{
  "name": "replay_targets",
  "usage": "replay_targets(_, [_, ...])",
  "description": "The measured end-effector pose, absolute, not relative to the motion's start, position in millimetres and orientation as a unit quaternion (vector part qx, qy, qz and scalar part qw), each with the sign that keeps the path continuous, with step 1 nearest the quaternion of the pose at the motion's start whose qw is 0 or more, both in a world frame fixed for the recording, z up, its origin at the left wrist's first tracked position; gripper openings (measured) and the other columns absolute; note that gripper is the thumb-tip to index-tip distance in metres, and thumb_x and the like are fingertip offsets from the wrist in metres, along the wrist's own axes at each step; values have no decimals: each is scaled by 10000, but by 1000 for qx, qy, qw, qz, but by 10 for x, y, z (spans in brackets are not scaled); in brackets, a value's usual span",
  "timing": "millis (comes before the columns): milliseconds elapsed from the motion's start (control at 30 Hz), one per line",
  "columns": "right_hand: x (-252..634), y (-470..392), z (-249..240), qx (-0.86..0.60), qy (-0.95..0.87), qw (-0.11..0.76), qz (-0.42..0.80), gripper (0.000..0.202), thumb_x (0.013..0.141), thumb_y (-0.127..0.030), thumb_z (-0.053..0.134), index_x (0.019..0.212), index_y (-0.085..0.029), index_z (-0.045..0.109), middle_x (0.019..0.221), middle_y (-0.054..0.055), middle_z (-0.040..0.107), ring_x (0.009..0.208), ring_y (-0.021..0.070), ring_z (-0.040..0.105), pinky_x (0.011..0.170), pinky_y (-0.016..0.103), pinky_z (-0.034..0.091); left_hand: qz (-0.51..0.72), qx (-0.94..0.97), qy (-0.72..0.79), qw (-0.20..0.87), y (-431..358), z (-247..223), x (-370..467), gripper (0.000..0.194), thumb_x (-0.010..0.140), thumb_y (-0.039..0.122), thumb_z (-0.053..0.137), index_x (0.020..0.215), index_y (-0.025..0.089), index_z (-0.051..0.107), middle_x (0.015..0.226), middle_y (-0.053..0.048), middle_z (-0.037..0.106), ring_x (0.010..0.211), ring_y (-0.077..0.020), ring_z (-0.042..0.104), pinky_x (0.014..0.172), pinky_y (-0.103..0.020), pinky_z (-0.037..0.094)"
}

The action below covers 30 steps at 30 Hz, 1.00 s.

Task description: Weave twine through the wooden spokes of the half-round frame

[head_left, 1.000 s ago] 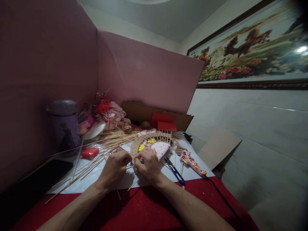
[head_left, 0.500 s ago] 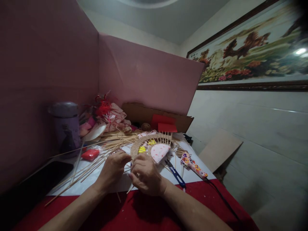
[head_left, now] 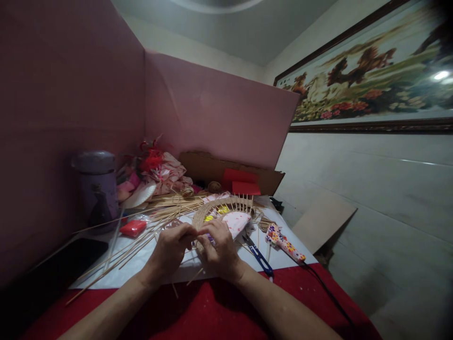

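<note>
My left hand (head_left: 172, 249) is closed, its thumb and forefinger pinched together at the near left end of a curved, twine-woven piece (head_left: 202, 212). My right hand (head_left: 220, 250) meets it there, fingers bent and tips pressed close to the left fingertips. Whatever lies between the fingers is hidden or too small to name. Thin sticks stand up from the far rim of the woven piece. Inside its curve are a white cloth-covered half-round pad (head_left: 238, 222) with red marks and some yellow bits (head_left: 223, 208). My right hand partly covers the woven piece.
Blue thread snips (head_left: 261, 259) and a flower-patterned glue gun (head_left: 285, 242) with a black cord lie to the right. Thin sticks (head_left: 173, 205) spread across the left side. A red packet (head_left: 133, 227), purple tumbler (head_left: 98, 191) and dark phone-like slab (head_left: 76, 257) are further left.
My right hand has turned and shifted slightly up and right, its fingers now reaching over toward the left fingertips. My left hand has moved slightly right. The woven piece looks unmoved.
</note>
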State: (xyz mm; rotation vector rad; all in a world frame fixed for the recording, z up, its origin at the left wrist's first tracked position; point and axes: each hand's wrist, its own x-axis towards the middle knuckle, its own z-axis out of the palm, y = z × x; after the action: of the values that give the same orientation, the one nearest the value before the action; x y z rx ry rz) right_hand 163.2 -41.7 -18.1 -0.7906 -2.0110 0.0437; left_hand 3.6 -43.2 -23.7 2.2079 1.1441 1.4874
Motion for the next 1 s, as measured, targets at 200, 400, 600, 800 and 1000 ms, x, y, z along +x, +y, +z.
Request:
replay_targets(200, [1617,-374,-179,-320,-790,506,129,65,783,-189,555,718,-189,553,761,20,591,786,172,519,753,322,370,515,759,388,93,-445,-198,49,140,776,97,520,690,172,601,533,50,570,474,-57,494,499,-162,374])
replay_targets(400, [1619,-348,-185,-333,-783,498,165,97,779,-183,531,682,-192,523,714,8,557,732,157,500,701,294,371,494,751,410,157,-483,-167,39,120,748,145,541,677,172,634,540,28,585,495,-84,529,494,-189,394])
replay_targets(600, [1640,-333,-223,-370,-788,478,116,90,795,-153,476,716,-196,480,731,16,546,735,169,473,697,304,346,506,659,394,394,-488,-65,56,136,736,271,558,738,141,596,605,-6,610,480,-115,553,438,-228,450])
replay_targets(800, [1648,-339,-232,-384,-782,479,102,89,796,-146,466,722,-196,459,732,19,541,734,175,465,696,306,339,515,643,387,414,-447,-43,25,195,743,328,564,720,135,577,616,-18,609,490,-131,567,441,-249,460])
replay_targets(1000, [1647,-337,-235,-358,-795,482,84,83,805,-157,459,733,-198,468,732,18,539,736,171,473,700,302,348,469,731,419,263,-460,-91,40,168,750,289,566,697,144,632,590,-4,585,507,-102,511,479,-213,408])
